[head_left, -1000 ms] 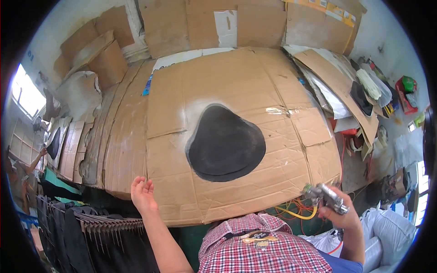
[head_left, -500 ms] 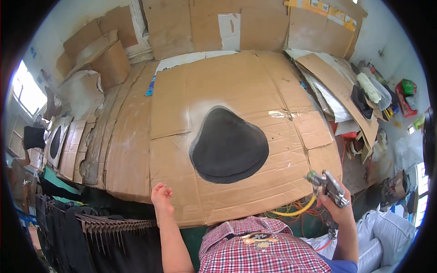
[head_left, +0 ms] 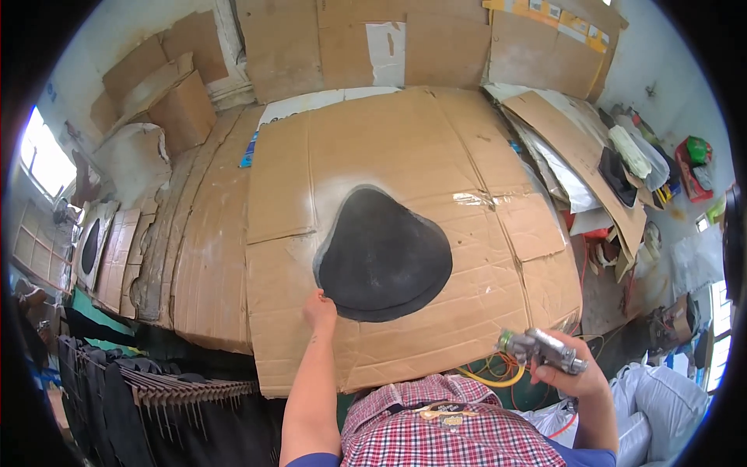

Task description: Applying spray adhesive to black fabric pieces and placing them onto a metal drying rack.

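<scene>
A flat black piece (head_left: pixel 385 253), shaped like a rounded triangle, lies on the cardboard-covered table (head_left: pixel 428 335). Along its near rim a second edge shows, like another layer underneath. My left hand (head_left: pixel 319 310) is at its lower left edge, fingers pinched together on the rim. In my right hand (head_left: pixel 580 373) is a metal spray gun (head_left: pixel 548 352), held above the table's near right edge with its nozzle end turned left. A yellow hose (head_left: pixel 498 381) curves below the gun.
Loose cardboard sheets (head_left: pixel 576 148) lean at the right. Black pieces hang from a rack (head_left: pixel 179 389) at the lower left. White sacks (head_left: pixel 646 405) sit at the lower right. Another black piece (head_left: pixel 91 245) lies on a board at the far left. Tangled hoses hang beneath the table edge.
My left hand has reached forward and right to the black piece's edge. My right hand has lowered and turned the spray gun. At far left, a dark piece held up by another person has left view.
</scene>
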A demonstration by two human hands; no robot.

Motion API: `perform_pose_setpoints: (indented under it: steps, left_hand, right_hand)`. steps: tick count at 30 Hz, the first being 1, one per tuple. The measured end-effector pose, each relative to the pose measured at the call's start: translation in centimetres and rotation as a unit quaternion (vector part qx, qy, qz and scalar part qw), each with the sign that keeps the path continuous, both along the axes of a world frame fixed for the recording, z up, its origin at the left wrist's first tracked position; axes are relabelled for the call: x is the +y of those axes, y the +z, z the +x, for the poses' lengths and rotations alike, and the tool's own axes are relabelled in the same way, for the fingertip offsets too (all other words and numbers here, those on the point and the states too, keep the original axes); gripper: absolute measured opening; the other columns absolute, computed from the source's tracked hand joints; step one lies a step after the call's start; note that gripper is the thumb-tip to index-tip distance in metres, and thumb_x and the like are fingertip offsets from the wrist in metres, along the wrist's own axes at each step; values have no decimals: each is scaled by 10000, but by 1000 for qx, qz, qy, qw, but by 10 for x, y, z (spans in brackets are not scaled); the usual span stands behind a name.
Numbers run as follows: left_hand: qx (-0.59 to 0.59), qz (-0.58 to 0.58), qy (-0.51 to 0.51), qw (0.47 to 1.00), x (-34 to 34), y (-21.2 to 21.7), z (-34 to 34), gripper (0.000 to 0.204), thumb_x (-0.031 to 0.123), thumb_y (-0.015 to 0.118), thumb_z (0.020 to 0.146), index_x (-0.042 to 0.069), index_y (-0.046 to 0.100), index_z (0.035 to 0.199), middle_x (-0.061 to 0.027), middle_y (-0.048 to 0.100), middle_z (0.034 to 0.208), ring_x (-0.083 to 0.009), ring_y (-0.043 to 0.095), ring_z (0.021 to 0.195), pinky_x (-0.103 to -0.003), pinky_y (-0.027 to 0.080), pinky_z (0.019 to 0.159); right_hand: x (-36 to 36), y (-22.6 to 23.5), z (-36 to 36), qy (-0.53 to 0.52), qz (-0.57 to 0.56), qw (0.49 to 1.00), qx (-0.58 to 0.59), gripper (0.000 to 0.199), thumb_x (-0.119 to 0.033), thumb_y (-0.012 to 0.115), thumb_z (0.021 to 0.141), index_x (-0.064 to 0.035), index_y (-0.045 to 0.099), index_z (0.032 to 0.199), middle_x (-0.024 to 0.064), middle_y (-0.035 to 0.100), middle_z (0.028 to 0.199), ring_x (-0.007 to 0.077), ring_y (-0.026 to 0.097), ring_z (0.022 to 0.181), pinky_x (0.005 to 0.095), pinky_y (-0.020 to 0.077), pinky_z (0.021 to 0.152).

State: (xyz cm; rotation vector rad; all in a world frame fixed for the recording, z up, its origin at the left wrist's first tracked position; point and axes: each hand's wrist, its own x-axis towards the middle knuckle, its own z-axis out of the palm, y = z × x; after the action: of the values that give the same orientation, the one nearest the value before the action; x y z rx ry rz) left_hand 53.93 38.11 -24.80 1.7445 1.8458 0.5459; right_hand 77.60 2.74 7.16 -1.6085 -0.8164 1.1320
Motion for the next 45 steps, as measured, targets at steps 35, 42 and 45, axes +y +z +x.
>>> perform_pose_setpoints:
  steps: [35, 42, 45]
  left_hand:
    - [-195, -108, 222, 949, 2, 5, 52, 106, 69, 654, 753, 10, 568, 772, -121, 614, 683, -241, 607, 513, -345, 485, 449]
    - [-291, -143, 275, 905, 5, -2, 46, 187, 20, 651, 757, 9, 501, 868, -121, 571, 763, -210, 561, 514, -305, 472, 407]
    - [-307, -127, 298, 895, -1, -5, 47, 231, 32, 654, 763, 15, 486, 921, -139, 563, 858, -218, 568, 616, -319, 495, 457]
  right_hand:
    - [-41, -35, 80, -139, 154, 978, -31, 565, -95, 692, 766, 18, 448, 1264, 92, 607, 780, 152, 608, 694, 287, 516, 627]
    - [-67, -31, 92, 122, 105, 985, -61, 562, 9, 698, 709, 16, 496, 1233, 79, 617, 831, 137, 599, 710, 281, 504, 648]
    - [-67, -23, 91, -88, 96, 991, -40, 576, -24, 681, 721, 22, 464, 1253, 85, 608, 777, 132, 601, 689, 269, 504, 632]
